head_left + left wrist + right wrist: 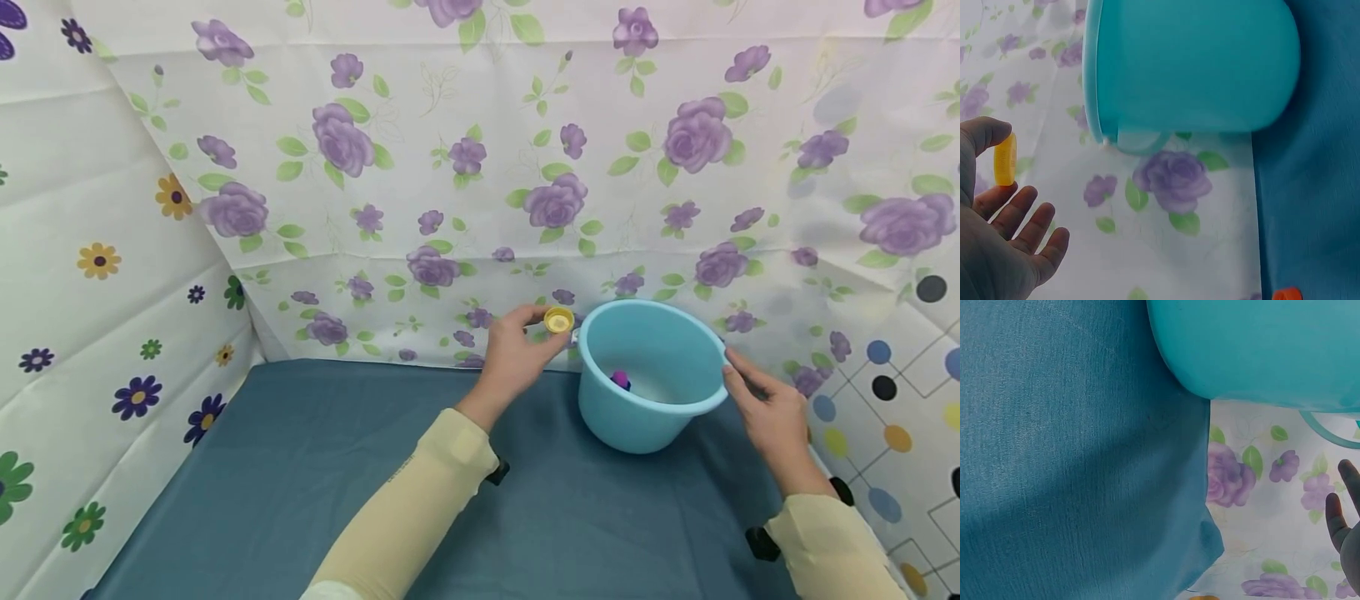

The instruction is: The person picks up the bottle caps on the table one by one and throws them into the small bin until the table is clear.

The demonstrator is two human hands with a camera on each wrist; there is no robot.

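My left hand (517,350) pinches a small round yellow cap (558,321) between thumb and index finger, just left of the bucket's rim. Its other fingers spread loosely in the left wrist view, where the cap (1005,160) appears edge-on. A light blue plastic bucket (637,425) stands upright at the back of the table. Inside it lies a small pink and dark purple thing (620,380), partly hidden by the near wall. On the bucket's right side, my right hand (772,417) holds the rim with thumb and index finger; that grip falls outside the right wrist view.
A dark blue cloth (360,475) covers the table. Flowered sheeting (465,200) rises behind its back edge, with patterned sheets at both sides. The bucket's handle (1144,147) hangs down behind it. An orange thing (1287,294) shows at the left wrist view's bottom edge.
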